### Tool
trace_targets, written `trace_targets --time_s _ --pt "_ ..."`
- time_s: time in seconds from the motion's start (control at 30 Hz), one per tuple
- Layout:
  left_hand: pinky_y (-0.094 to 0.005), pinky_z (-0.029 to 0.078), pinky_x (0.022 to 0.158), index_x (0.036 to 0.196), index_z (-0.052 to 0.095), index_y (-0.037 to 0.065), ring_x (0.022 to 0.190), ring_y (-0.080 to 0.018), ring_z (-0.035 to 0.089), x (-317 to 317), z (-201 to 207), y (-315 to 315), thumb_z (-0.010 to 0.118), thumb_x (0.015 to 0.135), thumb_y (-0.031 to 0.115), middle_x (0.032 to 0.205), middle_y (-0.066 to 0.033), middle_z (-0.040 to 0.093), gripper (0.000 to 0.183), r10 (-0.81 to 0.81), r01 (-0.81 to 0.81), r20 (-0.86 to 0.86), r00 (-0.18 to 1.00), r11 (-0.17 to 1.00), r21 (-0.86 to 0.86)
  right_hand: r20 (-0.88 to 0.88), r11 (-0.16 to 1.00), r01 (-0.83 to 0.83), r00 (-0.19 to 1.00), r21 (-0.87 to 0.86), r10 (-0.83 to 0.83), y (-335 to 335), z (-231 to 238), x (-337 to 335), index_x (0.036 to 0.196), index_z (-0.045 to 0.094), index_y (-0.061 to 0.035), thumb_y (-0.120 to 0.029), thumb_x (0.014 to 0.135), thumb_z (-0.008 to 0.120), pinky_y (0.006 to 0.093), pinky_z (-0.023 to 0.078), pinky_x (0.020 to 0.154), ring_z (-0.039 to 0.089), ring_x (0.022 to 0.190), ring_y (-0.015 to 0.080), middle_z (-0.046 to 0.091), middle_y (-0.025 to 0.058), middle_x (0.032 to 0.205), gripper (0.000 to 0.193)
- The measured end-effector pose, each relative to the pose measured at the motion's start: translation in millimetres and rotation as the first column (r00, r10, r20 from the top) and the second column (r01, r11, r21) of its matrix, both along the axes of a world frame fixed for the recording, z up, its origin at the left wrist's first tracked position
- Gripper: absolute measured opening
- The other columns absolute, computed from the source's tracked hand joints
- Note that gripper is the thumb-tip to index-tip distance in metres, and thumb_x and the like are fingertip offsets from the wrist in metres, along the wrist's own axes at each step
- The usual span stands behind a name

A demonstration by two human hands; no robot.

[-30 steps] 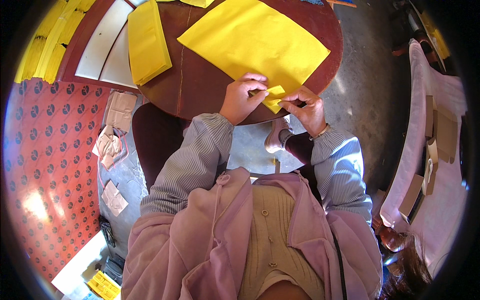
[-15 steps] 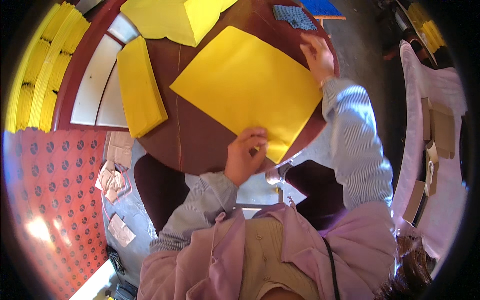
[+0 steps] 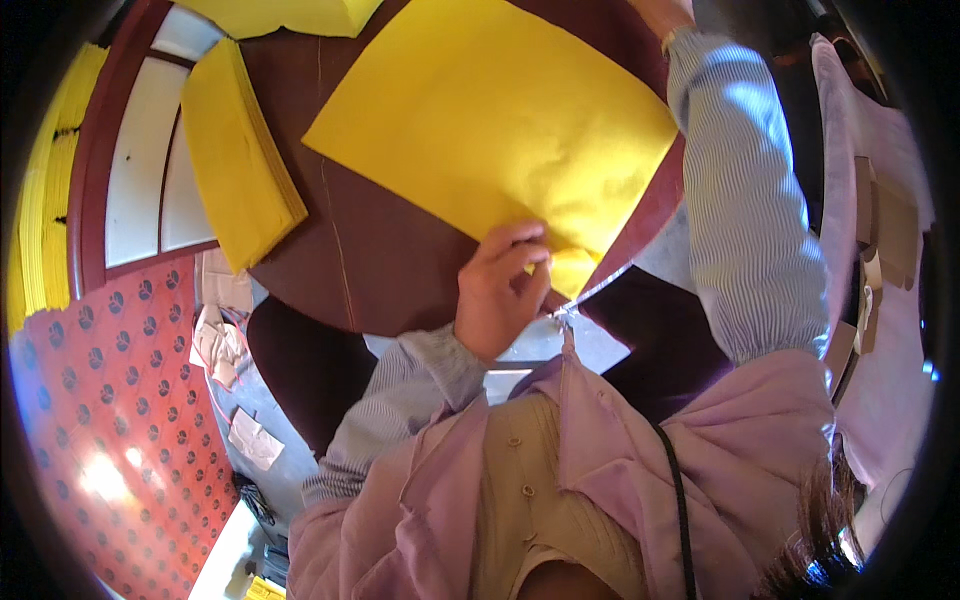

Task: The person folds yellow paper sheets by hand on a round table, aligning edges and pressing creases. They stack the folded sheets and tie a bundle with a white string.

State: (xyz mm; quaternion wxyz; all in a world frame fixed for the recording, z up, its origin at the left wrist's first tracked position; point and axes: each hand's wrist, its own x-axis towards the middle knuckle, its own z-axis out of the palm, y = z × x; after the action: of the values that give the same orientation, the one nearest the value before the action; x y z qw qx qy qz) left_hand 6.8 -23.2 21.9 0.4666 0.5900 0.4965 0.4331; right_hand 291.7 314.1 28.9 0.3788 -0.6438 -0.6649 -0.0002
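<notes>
A large yellow paper sheet (image 3: 490, 110) lies at a slant on the round dark-red table (image 3: 390, 260). My left hand (image 3: 500, 285) is at its near edge, fingers curled and thumb bent in, pinching the paper. Beside those fingers the near corner is slightly rumpled. My right arm reaches far along the sheet's right side. Only the wrist and part of my right hand (image 3: 662, 14) show at the top edge; its fingers are out of sight.
A stack of folded yellow paper (image 3: 235, 150) stands left of the sheet, over pale panels (image 3: 140, 160). More yellow paper (image 3: 280, 14) lies at the far left. Bundled yellow paper (image 3: 50, 190) stands at the left rim. Cardboard boxes (image 3: 890, 230) sit on a pink cloth (image 3: 910, 400) at right.
The view has shifted, so the table sits higher in it. My right hand has reached farther away, mostly out of the picture. My left hand stays at the sheet's near edge.
</notes>
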Motion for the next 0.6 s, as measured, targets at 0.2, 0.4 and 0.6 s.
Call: trace_targets --time_s 0.2,0.4,0.6 --pt "-0.0322 0.057 0.083 0.096 0.075 -0.002 0.101 -0.0243 0.073 -4.2 -10.6 4.9 0.077 0.087 0.004 0.117 -0.0144 0.073 0.011 -0.010 0.031 -0.100 0.995 0.976 0.217 -0.556 0.765 -0.640 0.665 -0.078 0.499 -283.7 8.1 -32.4 0.105 0.070 -0.0040 0.003 0.091 0.075 0.0297 0.057 0.084 0.070 0.094 0.0155 0.072 0.0053 0.101 0.017" --pt "-0.0277 0.057 0.078 0.102 0.078 0.001 0.102 -0.0186 0.073 -8.8 -14.4 7.2 0.077 0.090 0.009 0.121 -0.0125 0.073 0.014 -0.056 0.071 -0.090 0.994 0.983 0.171 -0.350 0.724 -0.670 0.726 -0.166 0.592 -361.4 3.1 -60.9 0.110 0.072 -0.0058 0.005 0.083 0.075 0.0337 0.060 0.078 0.072 0.088 0.0233 0.067 0.0094 0.103 0.029" --pt "-0.0329 0.059 0.085 0.099 0.078 0.000 0.102 -0.0226 0.074 -7.4 -17.1 8.5 0.077 0.088 0.010 0.119 -0.0137 0.074 0.015 -0.031 0.050 -0.109 0.994 0.982 0.183 -0.162 0.712 -0.696 0.717 -0.097 0.678 -355.6 0.6 -59.0 0.111 0.073 -0.0072 0.000 0.085 0.074 0.0385 0.059 0.081 0.071 0.093 0.0296 0.067 0.0111 0.103 0.027"
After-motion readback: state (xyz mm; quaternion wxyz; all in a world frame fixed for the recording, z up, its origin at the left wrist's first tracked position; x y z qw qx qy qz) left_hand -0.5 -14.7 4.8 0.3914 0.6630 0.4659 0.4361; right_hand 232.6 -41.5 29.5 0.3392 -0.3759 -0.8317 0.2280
